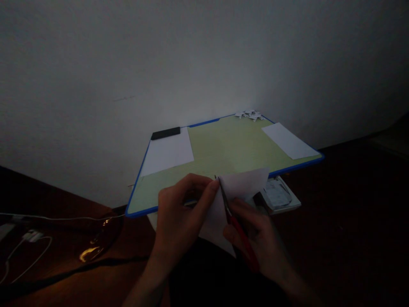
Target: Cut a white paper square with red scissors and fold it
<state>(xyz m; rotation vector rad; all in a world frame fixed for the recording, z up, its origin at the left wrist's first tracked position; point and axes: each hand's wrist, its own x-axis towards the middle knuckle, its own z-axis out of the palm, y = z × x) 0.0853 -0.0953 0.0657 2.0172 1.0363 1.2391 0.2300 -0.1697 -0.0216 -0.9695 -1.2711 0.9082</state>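
My left hand (183,213) pinches the edge of a white sheet of paper (246,182) between thumb and index finger, above the near edge of the table. Red-handled scissors (244,243) are gripped in my right hand (258,234). Their blades run up along the paper, with the tips close to my left thumb. Paper lies on both sides of the blades; how far it is cut I cannot tell. The picture is dark, and the fingers inside the scissor handles are partly hidden.
The pale green table (223,143) has a blue rim and stands against a wall. On it lie a white sheet (168,153) under a dark bar (165,133), another sheet (290,140), and cut paper pieces (251,114). Below right is a white box (283,198); cables (32,236) run at left.
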